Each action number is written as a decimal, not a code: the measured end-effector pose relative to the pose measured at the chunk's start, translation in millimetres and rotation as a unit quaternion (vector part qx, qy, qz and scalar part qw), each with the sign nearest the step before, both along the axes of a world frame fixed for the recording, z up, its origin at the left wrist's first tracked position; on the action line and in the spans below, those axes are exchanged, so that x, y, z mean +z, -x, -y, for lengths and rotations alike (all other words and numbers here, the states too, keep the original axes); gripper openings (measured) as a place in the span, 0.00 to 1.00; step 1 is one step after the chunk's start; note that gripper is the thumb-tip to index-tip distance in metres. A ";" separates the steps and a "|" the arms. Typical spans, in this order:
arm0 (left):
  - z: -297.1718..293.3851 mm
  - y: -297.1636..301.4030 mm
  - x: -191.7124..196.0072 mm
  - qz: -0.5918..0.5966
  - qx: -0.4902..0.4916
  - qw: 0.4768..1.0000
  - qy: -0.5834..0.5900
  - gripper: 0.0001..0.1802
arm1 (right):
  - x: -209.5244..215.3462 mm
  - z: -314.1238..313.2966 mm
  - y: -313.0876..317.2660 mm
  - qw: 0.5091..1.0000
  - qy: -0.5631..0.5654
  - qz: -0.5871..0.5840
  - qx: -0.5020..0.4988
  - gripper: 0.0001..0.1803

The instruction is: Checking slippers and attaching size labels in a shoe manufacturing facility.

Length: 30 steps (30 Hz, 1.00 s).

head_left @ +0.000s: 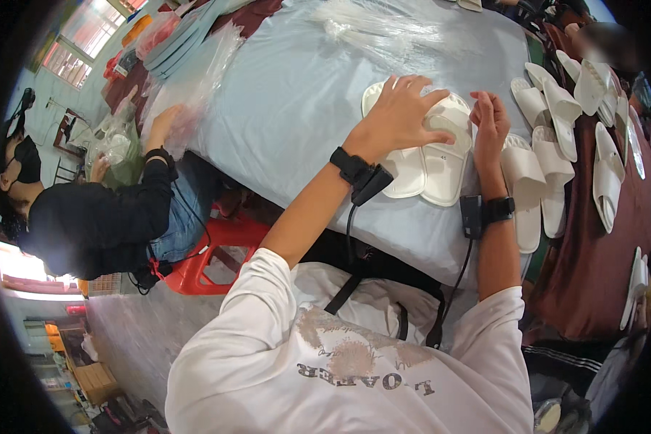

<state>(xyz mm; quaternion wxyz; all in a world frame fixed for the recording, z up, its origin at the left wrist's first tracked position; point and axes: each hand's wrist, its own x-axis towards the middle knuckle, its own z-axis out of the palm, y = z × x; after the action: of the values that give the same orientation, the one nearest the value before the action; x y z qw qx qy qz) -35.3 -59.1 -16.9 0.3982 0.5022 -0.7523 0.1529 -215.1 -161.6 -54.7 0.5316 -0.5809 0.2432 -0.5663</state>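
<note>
my left hand (398, 119) spread wide over white slippers (443, 173), right of frame centre, gripping nothing visible; my right hand (490, 119) curled just beside them, hold unclear. risk: hasty sweep could skew the pair.

Pale blue-grey covered table (289, 123). Pair of white open-toed slippers (445, 172) side by side near its front edge. Left hand (405, 112) above the pair, fingers spread, thumb over the right slipper; contact unclear. Right hand (490, 119) just beside the pair, fingers curled, palm hidden. More white slippers (524, 181) to the right, some over dark maroon cloth (579, 275). Crumpled clear plastic film (390, 29) far side. Black-clad co-worker (98, 217) at left, by a red plastic stool (224, 249).
</note>
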 end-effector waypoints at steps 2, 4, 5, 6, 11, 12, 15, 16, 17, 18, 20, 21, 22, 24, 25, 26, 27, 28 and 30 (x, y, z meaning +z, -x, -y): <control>-5.2 -1.9 -7.6 0.032 0.045 0.998 0.003 0.24 | -1.0 2.5 0.7 0.999 0.008 0.041 -0.001 0.14; -5.2 -6.7 -10.1 0.015 0.048 0.991 -0.123 0.24 | -2.6 4.1 0.4 0.998 0.007 -0.006 -0.058 0.14; -5.0 -8.8 -10.1 0.022 0.044 0.993 -0.109 0.24 | -3.3 4.4 0.7 0.999 0.013 0.003 -0.050 0.14; -4.7 -10.0 -9.3 0.036 0.038 0.991 -0.122 0.24 | -3.9 4.5 0.9 0.996 0.020 -0.029 -0.087 0.14; -41.8 -39.7 -0.7 0.040 0.026 0.983 -0.175 0.28 | -3.8 6.0 3.8 0.990 0.004 -0.047 -0.130 0.15; -51.8 -49.8 2.4 0.044 0.030 0.977 -0.205 0.31 | -4.2 6.3 4.0 0.992 0.012 -0.034 -0.118 0.15; -81.3 -77.7 12.1 0.084 0.150 0.978 -0.117 0.32 | -6.9 6.7 3.1 0.990 -0.005 -0.063 -0.125 0.15; -91.1 -84.2 14.5 0.083 0.232 0.956 -0.160 0.32 | -8.0 7.1 2.5 0.990 -0.008 -0.068 -0.125 0.16; -95.6 -92.8 18.6 0.085 0.240 0.950 -0.180 0.32 | -9.3 7.4 1.5 0.989 -0.011 -0.074 -0.126 0.16; -100.9 -99.8 20.7 0.080 0.276 0.935 -0.210 0.30 | -10.4 7.6 1.2 0.990 -0.011 -0.073 -0.124 0.16; -108.3 -113.4 22.8 0.074 0.313 0.916 -0.239 0.27 | -11.8 8.7 0.3 0.990 -0.013 -0.070 -0.120 0.15; -110.2 -121.7 23.3 0.043 0.335 0.904 -0.261 0.22 | -12.1 9.2 0.2 0.991 -0.005 -0.071 -0.112 0.15; -112.0 -130.6 22.8 0.012 0.356 0.894 -0.271 0.17 | -12.5 9.3 0.1 0.991 -0.004 -0.071 -0.115 0.15; -115.3 -147.8 18.1 0.025 0.393 0.887 -0.239 0.16 | -12.3 9.2 0.5 0.991 -0.002 -0.073 -0.116 0.15; -115.3 -157.4 15.4 0.039 0.424 0.883 -0.200 0.15 | -12.1 8.9 0.6 0.990 0.001 -0.084 -0.115 0.15; -115.0 -168.5 14.0 0.013 0.434 0.875 -0.213 0.16 | -11.7 8.6 1.2 0.989 0.004 -0.094 -0.116 0.15; -114.7 -180.5 12.4 0.012 0.432 0.876 -0.213 0.16 | -11.5 8.1 1.4 0.988 0.005 -0.096 -0.118 0.15; -113.3 -192.2 11.0 0.005 0.442 0.872 -0.208 0.17 | -11.5 7.6 1.5 0.987 0.006 -0.116 -0.112 0.15; -108.0 -211.4 5.9 -0.007 0.449 0.871 -0.201 0.18 | -11.9 6.9 1.9 0.984 0.012 -0.139 -0.110 0.15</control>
<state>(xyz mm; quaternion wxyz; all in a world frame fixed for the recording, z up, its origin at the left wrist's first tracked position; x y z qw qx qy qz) 176.1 49.0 -10.9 0.1822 0.8560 -0.4575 0.1574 -216.9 -168.5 -66.6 0.4201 -0.6304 0.3703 -0.5375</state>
